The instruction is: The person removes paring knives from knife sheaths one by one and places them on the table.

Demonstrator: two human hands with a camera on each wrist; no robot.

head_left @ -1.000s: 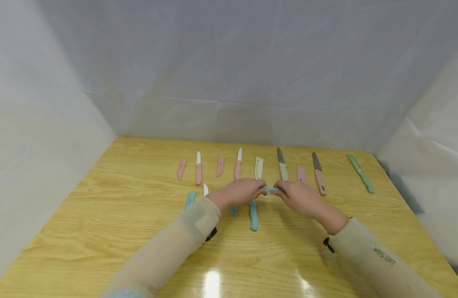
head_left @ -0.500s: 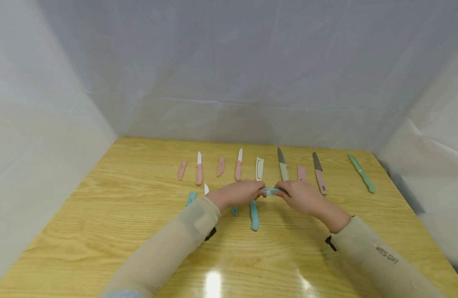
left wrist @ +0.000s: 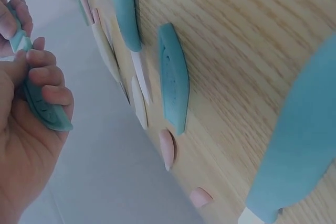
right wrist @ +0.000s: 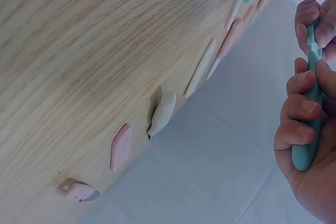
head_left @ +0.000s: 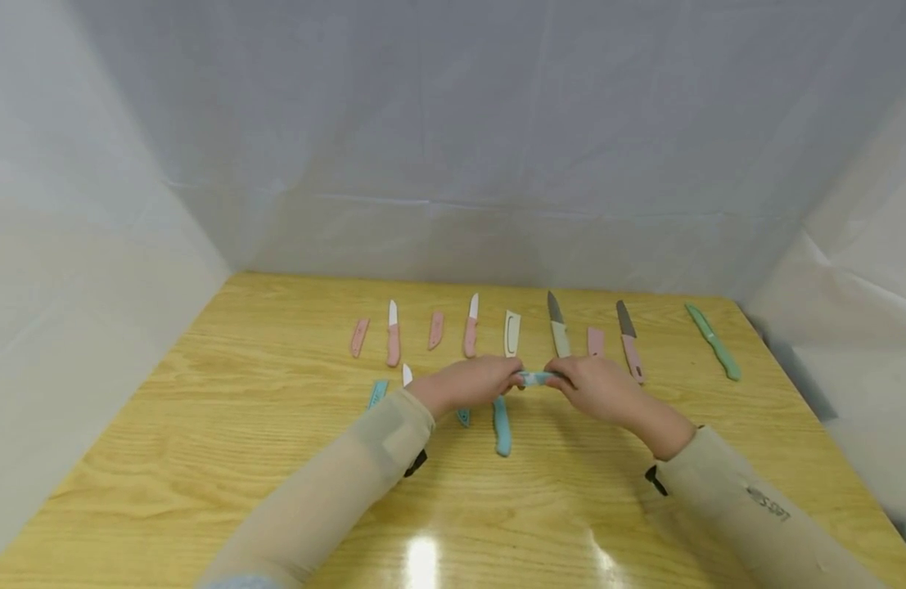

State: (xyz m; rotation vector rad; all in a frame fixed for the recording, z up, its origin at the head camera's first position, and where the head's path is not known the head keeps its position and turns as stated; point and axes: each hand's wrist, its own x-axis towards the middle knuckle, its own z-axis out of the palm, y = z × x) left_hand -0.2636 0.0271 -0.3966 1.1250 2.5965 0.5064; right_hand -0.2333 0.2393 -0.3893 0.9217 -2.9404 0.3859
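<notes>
My left hand [head_left: 473, 381] and right hand [head_left: 598, 388] meet above the middle of the wooden table [head_left: 202, 458]. Between them is a small blue knife [head_left: 537, 377] with its cover. In the left wrist view my left hand [left wrist: 21, 145] curls its fingers round the blue sheath [left wrist: 46, 113]. The right wrist view shows my right hand [right wrist: 315, 182] gripping the blue handle [right wrist: 313, 98], with a short white stretch of blade above it. Another blue knife [head_left: 502, 425] lies on the table just below my hands.
A row lies behind my hands: pink sheath [head_left: 358, 336], pink knife [head_left: 393, 339], cream sheath [head_left: 512, 332], cream-handled knife [head_left: 559, 331], dark-bladed pink knife [head_left: 630, 348], green knife [head_left: 714, 343]. A loose blue sheath [head_left: 376, 393] lies left. White sheets wall the table.
</notes>
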